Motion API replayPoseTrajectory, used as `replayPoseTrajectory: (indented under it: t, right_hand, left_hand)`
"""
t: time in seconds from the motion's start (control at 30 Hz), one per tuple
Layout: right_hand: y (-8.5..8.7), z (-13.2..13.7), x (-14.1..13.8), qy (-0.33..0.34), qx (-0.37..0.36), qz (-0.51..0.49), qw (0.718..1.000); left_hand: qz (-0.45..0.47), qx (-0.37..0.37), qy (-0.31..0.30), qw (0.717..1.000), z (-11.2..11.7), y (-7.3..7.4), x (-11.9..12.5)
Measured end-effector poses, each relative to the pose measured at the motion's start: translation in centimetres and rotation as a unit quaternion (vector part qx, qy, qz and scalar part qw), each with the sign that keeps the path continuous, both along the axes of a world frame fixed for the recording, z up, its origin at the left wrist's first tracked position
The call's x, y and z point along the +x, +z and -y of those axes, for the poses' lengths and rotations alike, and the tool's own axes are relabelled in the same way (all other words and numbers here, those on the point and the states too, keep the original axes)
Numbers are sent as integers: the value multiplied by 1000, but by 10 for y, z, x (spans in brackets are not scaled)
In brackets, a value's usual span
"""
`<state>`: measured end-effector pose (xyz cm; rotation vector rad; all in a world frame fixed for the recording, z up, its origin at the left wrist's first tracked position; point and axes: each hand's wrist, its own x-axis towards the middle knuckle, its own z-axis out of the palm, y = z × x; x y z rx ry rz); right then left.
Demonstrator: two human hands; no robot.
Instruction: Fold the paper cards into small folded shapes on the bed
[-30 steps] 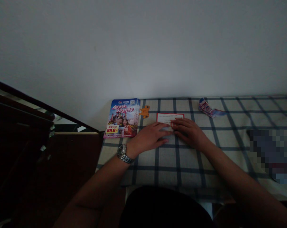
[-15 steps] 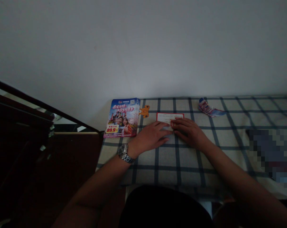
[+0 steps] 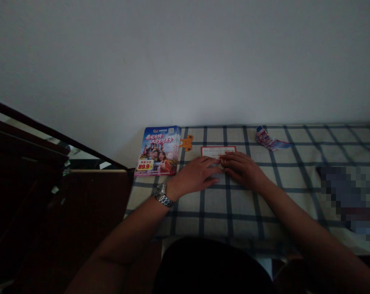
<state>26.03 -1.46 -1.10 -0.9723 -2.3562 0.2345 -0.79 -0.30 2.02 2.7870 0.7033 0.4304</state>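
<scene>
A white card with a red border (image 3: 213, 151) lies on the checked tablecloth (image 3: 240, 204). My left hand (image 3: 194, 176), with a metal watch on its wrist, rests flat on the card's near edge with its fingers stretched out. My right hand (image 3: 242, 169) lies beside it, its fingers also flat and pressing on the card's right part. The near half of the card is hidden under both hands.
A stack of colourful leaflets (image 3: 158, 151) lies at the table's back left, with a small orange figure (image 3: 186, 143) next to it. A crumpled red and blue wrapper (image 3: 267, 139) sits at the back right. Dark wooden furniture (image 3: 50, 196) stands left of the table. A white wall rises behind.
Both hands have shifted very slightly on the card; otherwise nothing has moved.
</scene>
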Motion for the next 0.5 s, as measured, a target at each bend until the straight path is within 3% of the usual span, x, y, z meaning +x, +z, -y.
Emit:
replayPoseTrajectory:
  t: [0.5]
  right_hand:
    - [2,-1,1,6,-25,-16,1000]
  left_hand:
    - [-1,-15,-2,1000,3,3,-1]
